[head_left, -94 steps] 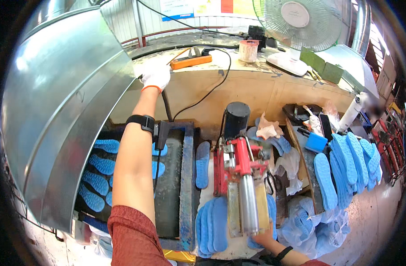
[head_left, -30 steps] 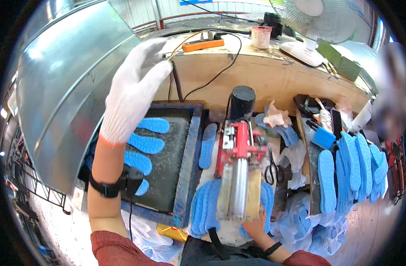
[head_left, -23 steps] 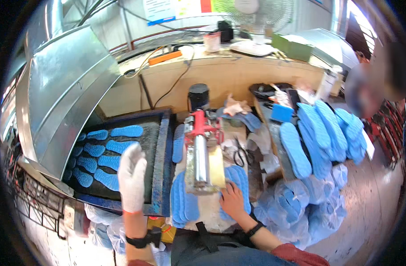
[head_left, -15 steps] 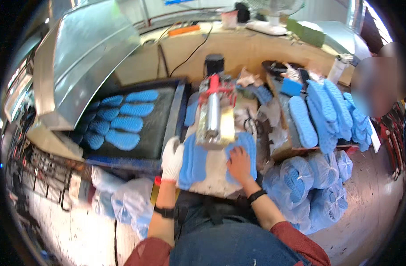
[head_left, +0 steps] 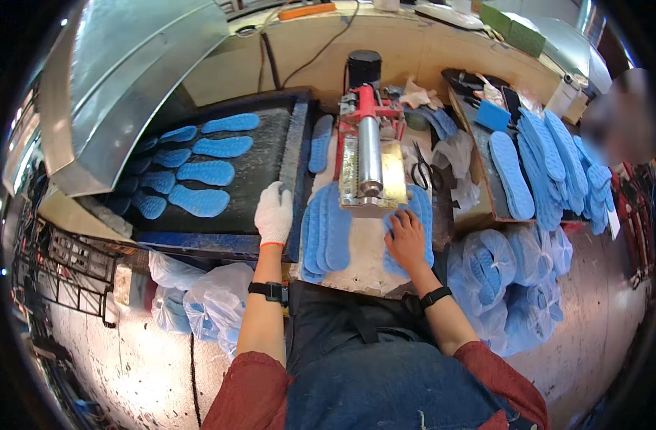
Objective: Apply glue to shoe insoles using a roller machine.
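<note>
My left hand [head_left: 275,215], in a white knit glove, hovers by the near right border of the black belt bed [head_left: 260,172], its fingers stretched out and holding nothing. Rows of blue insoles [head_left: 206,172] lie on that bed. My bare right hand [head_left: 405,240] rests, fingers apart, on the right-hand stack of blue insoles [head_left: 421,208]. To its left, another overlapping stack of blue insoles [head_left: 326,236] lies on the worn board [head_left: 367,251]. Between and beyond both stacks stands a press-like machine with a silver cylinder [head_left: 370,154] and red top.
Black scissors [head_left: 420,172] lie right of the machine. Blue insoles [head_left: 511,175] are piled on the right bench, near a blue box [head_left: 493,115]. Clear bags of insoles [head_left: 489,269] sit below it, more bags [head_left: 217,308] at lower left. A metal hood [head_left: 134,86] covers the belt's far left.
The view has tilted down and shifted, so the whole scene sits differently in the picture. My left hand has moved slightly away from the left stack, toward the belt. My right hand stays on its stack.
</note>
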Available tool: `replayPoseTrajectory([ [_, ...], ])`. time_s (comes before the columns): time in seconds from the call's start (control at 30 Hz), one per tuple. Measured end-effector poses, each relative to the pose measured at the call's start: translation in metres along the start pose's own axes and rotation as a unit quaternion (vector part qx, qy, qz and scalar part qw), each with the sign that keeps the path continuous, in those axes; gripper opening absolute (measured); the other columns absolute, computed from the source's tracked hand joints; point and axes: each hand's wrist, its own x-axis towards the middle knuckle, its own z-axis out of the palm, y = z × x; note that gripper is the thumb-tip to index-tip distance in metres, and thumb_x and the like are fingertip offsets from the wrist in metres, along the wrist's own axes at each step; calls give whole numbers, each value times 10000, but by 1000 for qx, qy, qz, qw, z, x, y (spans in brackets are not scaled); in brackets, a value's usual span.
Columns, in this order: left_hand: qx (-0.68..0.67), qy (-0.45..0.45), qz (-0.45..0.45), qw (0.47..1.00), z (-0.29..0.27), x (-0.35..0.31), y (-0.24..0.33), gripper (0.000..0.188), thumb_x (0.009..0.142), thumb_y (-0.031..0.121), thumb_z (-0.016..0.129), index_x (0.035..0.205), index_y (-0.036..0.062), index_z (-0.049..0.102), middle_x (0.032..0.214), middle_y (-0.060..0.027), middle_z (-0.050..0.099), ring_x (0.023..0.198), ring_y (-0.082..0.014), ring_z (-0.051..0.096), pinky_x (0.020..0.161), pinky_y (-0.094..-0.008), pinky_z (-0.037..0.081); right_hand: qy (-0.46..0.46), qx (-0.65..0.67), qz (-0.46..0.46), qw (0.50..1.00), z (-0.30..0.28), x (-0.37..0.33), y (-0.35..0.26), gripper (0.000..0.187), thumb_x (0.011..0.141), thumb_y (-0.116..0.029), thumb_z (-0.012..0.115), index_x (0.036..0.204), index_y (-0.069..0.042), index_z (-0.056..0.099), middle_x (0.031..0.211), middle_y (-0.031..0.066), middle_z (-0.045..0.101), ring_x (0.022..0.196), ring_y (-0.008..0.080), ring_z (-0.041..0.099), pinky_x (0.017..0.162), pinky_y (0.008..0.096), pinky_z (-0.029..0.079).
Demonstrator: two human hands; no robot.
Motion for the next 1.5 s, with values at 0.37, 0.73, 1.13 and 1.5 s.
replayPoseTrajectory([
  [0.37,-33,-29,14,999,-8,2,3,306,896,193,547,1146,26,603,1101,-173,616,1022,-342,584,888,-398,455,-38,-20,26,999,-3,6,-5,372,762,-155,624,1123,-74,586,1252,119,531,1242,328,442,987,453,378],
  [0.73,-47,-42,-1,998,-6,-1,3,326,883,176,567,1171,28,603,1082,-166,613,1007,-328,597,879,-380,458,-22,0,147,989,6,36,-2,576,709,-193,752,1208,-31,514,1240,201,518,1144,369,503,909,442,447],
  [1.13,-53,-33,4,998,-5,1,-7,323,888,179,552,1166,23,603,1091,-172,619,1003,-324,603,885,-380,461,111,275,228,927,-117,60,-10,328,735,-94,569,1059,-56,605,925,171,576,872,362,570,793,419,465],
  [1.5,-57,-64,-20,996,-8,3,0,346,887,185,551,1183,13,599,1161,-186,611,1088,-318,582,943,-375,436,-58,86,68,992,-147,64,-75,464,742,-9,534,1165,-168,640,956,134,609,799,385,602,705,448,495],
])
